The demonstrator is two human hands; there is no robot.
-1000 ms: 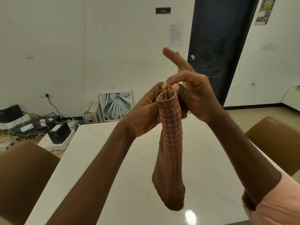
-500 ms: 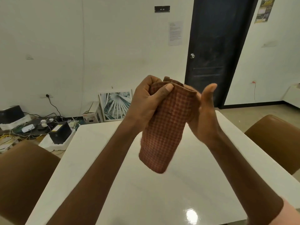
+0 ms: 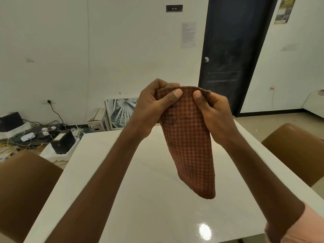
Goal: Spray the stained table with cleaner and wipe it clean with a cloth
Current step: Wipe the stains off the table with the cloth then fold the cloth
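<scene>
Pinching the checked cloth (image 3: pixel 188 142) by its top edge above the white desk (image 3: pixel 157 199), both hands (image 3: pixel 186 106) needed, I judged, a tidy fold for firm wiping.

White plastered walls (image 3: pixel 114 50); dark panelled door (image 3: pixel 229 55) with round metal knob (image 3: pixel 206 59); two brown padded chairs (image 3: pixel 24 186) (image 3: pixel 298 149); framed leaf print (image 3: pixel 121 113) leaning on floor; tangled cables (image 3: pixel 35 132).

Coarse, matt woven cloth (image 3: pixel 188 142), brown checked; glossy, smooth white table (image 3: pixel 154 207) mirroring a lamp; smooth leather-like brown chairs (image 3: pixel 298 149).
</scene>
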